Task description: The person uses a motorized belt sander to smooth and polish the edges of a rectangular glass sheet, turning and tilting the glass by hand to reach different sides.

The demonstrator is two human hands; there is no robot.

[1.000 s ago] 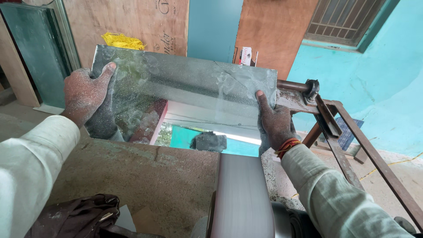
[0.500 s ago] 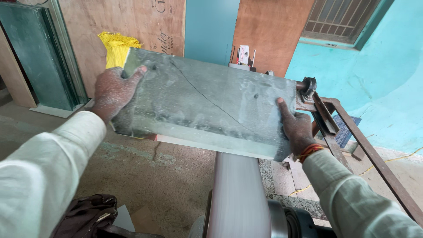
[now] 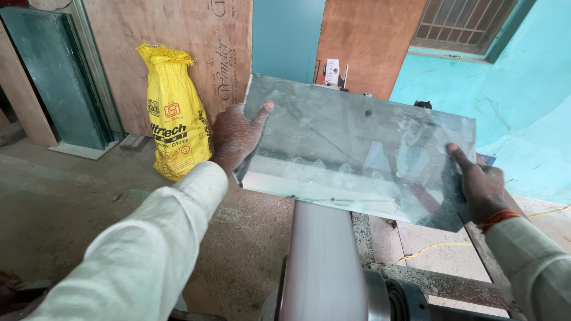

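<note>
I hold a rectangular sheet of dusty glass (image 3: 357,148) out in front of me, tilted, with one hand on each short edge. My left hand (image 3: 235,138) grips the left edge, thumb across the top face. My right hand (image 3: 480,185) grips the right edge, thumb on top, an orange band at the wrist. The lower long edge of the glass rests on or just above a blurred belt (image 3: 324,261) of a sanding machine that runs towards me. Both arms wear white sleeves.
A yellow sack (image 3: 174,116) stands on the dusty floor against a plywood board (image 3: 196,47). Green-edged glass sheets (image 3: 56,77) lean at the far left. The machine's roller and metal frame (image 3: 416,285) lie at the bottom. A turquoise wall (image 3: 523,89) is at the right.
The view and the glass sheet have shifted right and nearer, bringing the yellow sack into full sight. The lower edge of the glass now sits over the belt. Both hands keep their grip.
</note>
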